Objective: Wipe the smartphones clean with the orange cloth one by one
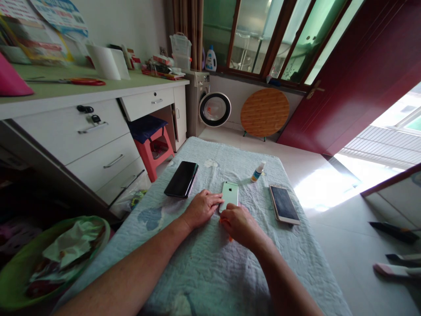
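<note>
A smartphone point(229, 195) lies back side up on the light blue quilted cloth, its pale back showing a dark apple logo. My left hand point(204, 207) is beside it, with fingers stretched out and their tips resting on the phone's left edge. Over the phone's lower end, my right hand point(238, 223) is closed around a small orange object point(230, 239). Most of that object is hidden by the fingers, so its kind cannot be made out. A small spray bottle point(258, 172) with a white top stands beyond the phone, to the right.
On the cloth point(210, 272), a black phone-like device point(182, 179) lies left and a gold-framed phone point(284, 204) right. A waste basket point(104, 237) stands lower left. Further off are a pink stool point(151, 151), a white drawer desk point(75, 136) and an open-doored washing machine point(198, 83).
</note>
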